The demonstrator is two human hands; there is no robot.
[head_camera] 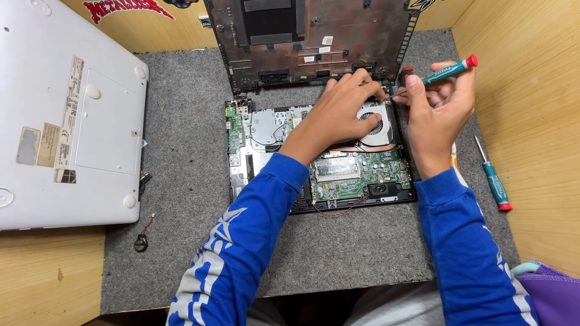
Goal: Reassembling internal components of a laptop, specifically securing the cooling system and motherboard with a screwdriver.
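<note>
An opened laptop (241, 151) lies on a grey mat, its green circuit board (362, 172) and round cooling fan (376, 125) exposed. My left hand (338, 111) rests on the laptop's top edge beside the fan, fingers curled onto the far right corner. My right hand (438, 111) grips a small teal screwdriver (450, 69) with a red cap. Its tip points left toward that same corner, close to my left fingertips. The removed bottom cover (314, 36) leans upright just behind the laptop.
A second white laptop (66, 115) lies upside down at the left. A coin cell battery (141, 242) with a red wire sits on the grey mat (181, 181). Another teal screwdriver (495, 181) lies at the right. Wooden walls enclose the bench.
</note>
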